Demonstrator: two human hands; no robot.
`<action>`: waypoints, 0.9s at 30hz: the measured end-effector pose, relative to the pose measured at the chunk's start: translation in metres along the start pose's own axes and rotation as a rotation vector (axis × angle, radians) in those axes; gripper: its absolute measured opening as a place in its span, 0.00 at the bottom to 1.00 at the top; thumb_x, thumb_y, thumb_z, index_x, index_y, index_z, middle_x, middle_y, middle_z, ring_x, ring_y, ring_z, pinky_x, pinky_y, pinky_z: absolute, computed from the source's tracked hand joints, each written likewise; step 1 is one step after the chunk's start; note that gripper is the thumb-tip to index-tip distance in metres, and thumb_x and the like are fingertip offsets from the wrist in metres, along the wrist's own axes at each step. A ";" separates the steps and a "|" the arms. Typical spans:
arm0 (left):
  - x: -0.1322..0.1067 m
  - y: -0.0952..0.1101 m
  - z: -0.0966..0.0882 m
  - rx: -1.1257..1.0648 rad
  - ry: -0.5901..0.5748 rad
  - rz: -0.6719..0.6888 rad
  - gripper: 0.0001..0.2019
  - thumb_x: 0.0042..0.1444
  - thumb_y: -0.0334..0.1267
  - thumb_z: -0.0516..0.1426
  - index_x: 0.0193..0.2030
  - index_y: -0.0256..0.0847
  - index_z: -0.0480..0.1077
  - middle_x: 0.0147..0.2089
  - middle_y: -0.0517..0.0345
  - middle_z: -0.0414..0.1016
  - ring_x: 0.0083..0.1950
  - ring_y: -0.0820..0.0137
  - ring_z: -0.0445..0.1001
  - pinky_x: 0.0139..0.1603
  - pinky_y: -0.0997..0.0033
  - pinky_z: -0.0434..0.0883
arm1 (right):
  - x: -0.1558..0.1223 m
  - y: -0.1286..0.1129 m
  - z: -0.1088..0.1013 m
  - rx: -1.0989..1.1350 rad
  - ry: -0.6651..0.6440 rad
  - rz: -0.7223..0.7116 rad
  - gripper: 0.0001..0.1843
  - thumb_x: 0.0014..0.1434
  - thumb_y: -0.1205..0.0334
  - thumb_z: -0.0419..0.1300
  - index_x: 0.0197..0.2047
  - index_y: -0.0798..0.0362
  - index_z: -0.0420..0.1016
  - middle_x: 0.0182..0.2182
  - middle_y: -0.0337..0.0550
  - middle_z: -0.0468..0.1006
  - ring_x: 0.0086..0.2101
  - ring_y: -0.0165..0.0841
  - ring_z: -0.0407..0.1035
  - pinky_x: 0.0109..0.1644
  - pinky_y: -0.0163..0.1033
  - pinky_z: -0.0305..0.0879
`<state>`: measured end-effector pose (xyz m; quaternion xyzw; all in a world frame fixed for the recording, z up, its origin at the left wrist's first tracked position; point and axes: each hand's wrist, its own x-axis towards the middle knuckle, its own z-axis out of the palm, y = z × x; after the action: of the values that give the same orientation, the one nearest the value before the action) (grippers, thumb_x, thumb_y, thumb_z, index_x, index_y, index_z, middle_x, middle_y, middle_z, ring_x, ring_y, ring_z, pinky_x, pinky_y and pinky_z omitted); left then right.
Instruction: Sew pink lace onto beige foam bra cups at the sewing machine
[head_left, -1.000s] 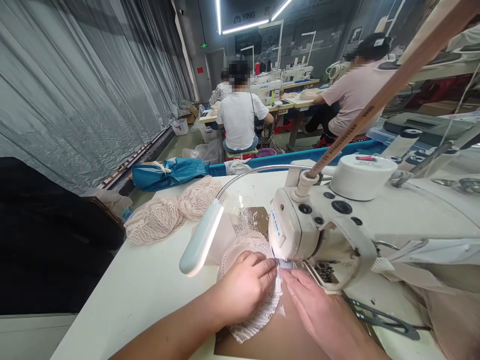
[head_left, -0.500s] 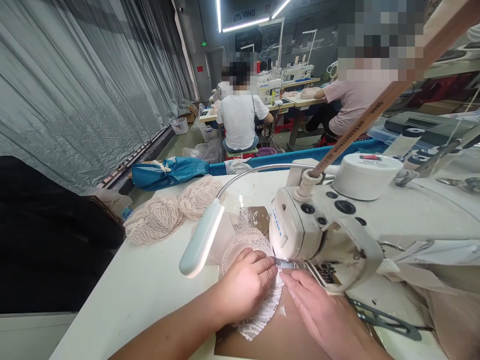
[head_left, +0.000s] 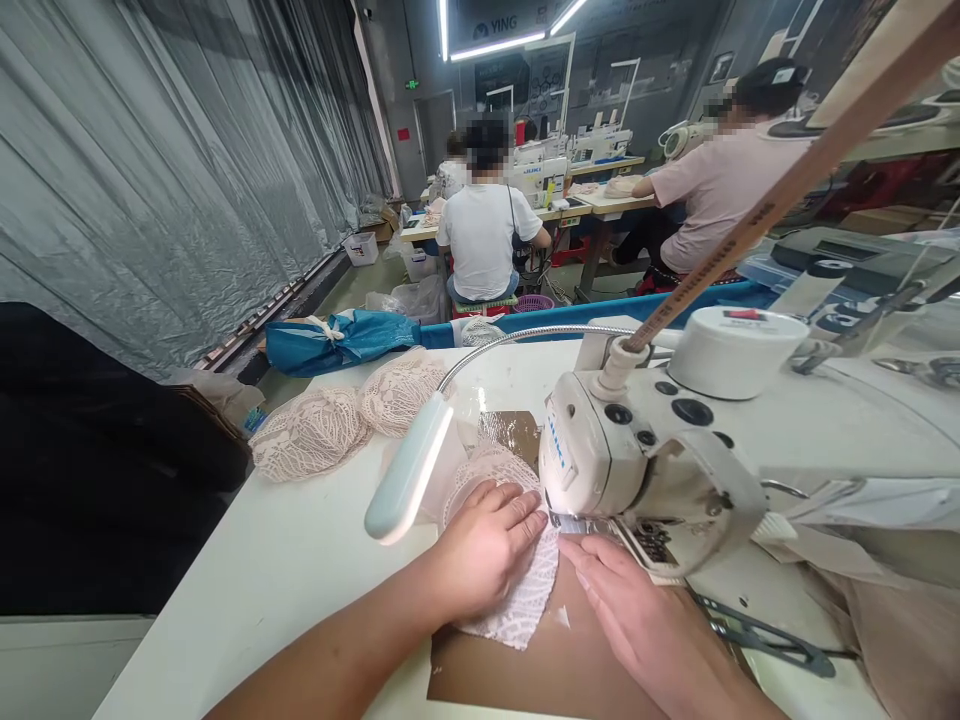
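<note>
A pale pink lace cup [head_left: 486, 463] lies beside the needle area of a white sewing machine [head_left: 581, 440], its lace edge [head_left: 517, 615] trailing toward me over a brown plate [head_left: 480, 668]. My left hand [head_left: 491, 540] rests on the lace with its fingers laid over it, pressing it down; the thumb is hidden. My right hand [head_left: 622, 600] lies flat on the brown plate, fingers stretched out together, its tips by the lace edge close to the presser foot. The machine head covers the needle.
Two more lace cups [head_left: 311, 432] sit at the table's back left. A lit lamp [head_left: 409, 470] hangs on a bendy arm over the work. A wooden rod [head_left: 712, 255] slants up from the machine. Co-workers, one in a white shirt [head_left: 484, 240], sit beyond a blue cloth [head_left: 345, 340].
The lace edge has drawn away from me toward the machine, and my left hand has shifted slightly, its fingers a little more spread. My right hand stays nearly in place.
</note>
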<state>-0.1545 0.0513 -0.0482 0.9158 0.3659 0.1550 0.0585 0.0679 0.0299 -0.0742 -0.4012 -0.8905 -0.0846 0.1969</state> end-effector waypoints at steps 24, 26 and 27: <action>-0.007 -0.004 -0.012 -0.022 -0.080 0.254 0.18 0.65 0.37 0.49 0.59 0.33 0.63 0.60 0.46 0.69 0.58 0.60 0.66 0.57 0.58 0.62 | 0.006 -0.007 -0.012 0.174 -0.014 -0.014 0.24 0.56 0.77 0.45 0.49 0.54 0.75 0.38 0.48 0.79 0.32 0.34 0.74 0.32 0.37 0.71; -0.007 -0.003 -0.014 -0.027 -0.090 0.240 0.19 0.65 0.38 0.48 0.60 0.34 0.63 0.60 0.48 0.69 0.58 0.60 0.65 0.57 0.58 0.62 | 0.008 -0.009 -0.014 0.134 -0.028 -0.011 0.26 0.53 0.78 0.45 0.47 0.53 0.76 0.37 0.47 0.79 0.29 0.33 0.73 0.29 0.36 0.69; -0.007 -0.002 -0.014 -0.030 -0.093 0.230 0.19 0.65 0.38 0.48 0.60 0.34 0.63 0.60 0.49 0.69 0.58 0.61 0.65 0.57 0.59 0.62 | 0.008 -0.010 -0.015 0.108 -0.016 -0.004 0.26 0.52 0.79 0.45 0.47 0.53 0.76 0.37 0.47 0.80 0.28 0.33 0.73 0.28 0.36 0.68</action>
<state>-0.1659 0.0479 -0.0370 0.9570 0.2530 0.1233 0.0710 0.0599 0.0247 -0.0574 -0.3890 -0.8962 -0.0334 0.2109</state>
